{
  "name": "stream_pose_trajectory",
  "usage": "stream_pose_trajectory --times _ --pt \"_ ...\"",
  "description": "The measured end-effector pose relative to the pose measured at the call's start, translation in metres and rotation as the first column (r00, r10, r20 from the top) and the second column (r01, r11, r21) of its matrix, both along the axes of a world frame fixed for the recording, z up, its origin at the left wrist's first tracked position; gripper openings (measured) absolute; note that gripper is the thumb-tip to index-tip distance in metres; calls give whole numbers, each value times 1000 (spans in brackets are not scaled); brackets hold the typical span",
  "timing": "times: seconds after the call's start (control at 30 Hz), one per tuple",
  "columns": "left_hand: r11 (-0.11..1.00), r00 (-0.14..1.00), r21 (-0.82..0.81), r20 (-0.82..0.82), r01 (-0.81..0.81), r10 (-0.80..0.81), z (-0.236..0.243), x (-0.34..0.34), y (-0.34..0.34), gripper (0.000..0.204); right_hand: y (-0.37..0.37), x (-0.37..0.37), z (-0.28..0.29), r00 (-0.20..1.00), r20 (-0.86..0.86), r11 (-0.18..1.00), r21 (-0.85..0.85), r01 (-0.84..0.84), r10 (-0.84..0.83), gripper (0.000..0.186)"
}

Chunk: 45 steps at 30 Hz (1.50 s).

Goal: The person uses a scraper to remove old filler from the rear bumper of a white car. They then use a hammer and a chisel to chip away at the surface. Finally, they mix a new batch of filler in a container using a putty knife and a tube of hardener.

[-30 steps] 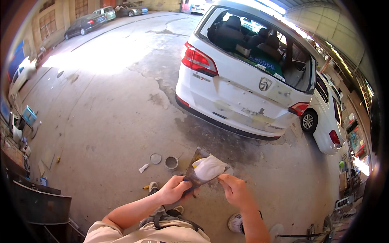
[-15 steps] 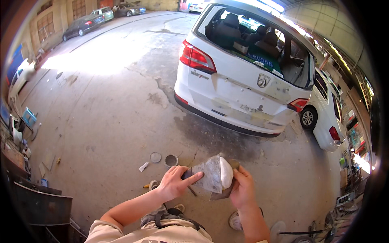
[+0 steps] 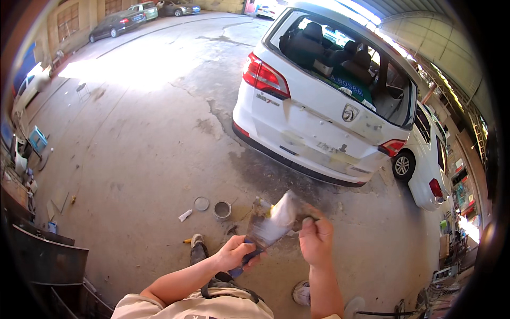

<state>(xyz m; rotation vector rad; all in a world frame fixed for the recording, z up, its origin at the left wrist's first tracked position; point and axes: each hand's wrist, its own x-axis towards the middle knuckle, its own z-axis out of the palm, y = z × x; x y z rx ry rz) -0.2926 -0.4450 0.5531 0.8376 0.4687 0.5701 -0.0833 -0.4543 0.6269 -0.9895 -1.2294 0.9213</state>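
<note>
My left hand [image 3: 234, 253] is closed round the blue handle [image 3: 248, 256] of a wide putty knife, its blade tilted up and away from me. Opposite it, my right hand [image 3: 317, 239] pinches the edge of a thin dark plate [image 3: 305, 209], perhaps a second spreader. Between the hands a mass of white putty [image 3: 282, 213] lies on the blades, smeared by motion. Where one blade ends and the other begins I cannot tell. On the floor beyond my left hand stand an open tin [image 3: 222, 211] of grey paste, its round lid [image 3: 202, 204] and a small white tube [image 3: 185, 215].
Ahead stands a white van [image 3: 313, 119] with filler patches on its tailgate and no glass in the rear window opening. Another white car [image 3: 425, 154] is to its right. Dark metal panels [image 3: 48, 260] are at lower left, a fan [image 3: 446, 292] at lower right.
My left hand has turned and drawn back slightly, swinging the blade from lying across the putty to a steeper tilt. My right hand stays near the plate's edge. The view has shifted a little.
</note>
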Motion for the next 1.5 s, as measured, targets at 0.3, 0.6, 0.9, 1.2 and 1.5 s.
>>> stream_pose_trajectory --times 0.3,0.6,0.9,1.2,1.5 --pt "936 898 -351 404 -22 173 9 13 4 22 -3 -6 12 604 680 909 328 256 -416 35" --pt "976 976 49 -30 -212 214 4 18 5 19 1 -22 23 429 826 870 467 -157 -366 41" --pt "996 982 16 -172 88 -84 13 -18 17 27 0 -1 14 858 506 982 190 -13 -87 29" --pt "710 906 697 -229 -101 355 19 -14 17 37 -15 18 -45 853 520 928 -294 228 -45 17" --pt "1 751 984 -136 177 646 -9 -22 22 73 -10 -22 -9 800 -594 857 -454 -246 -85 19"
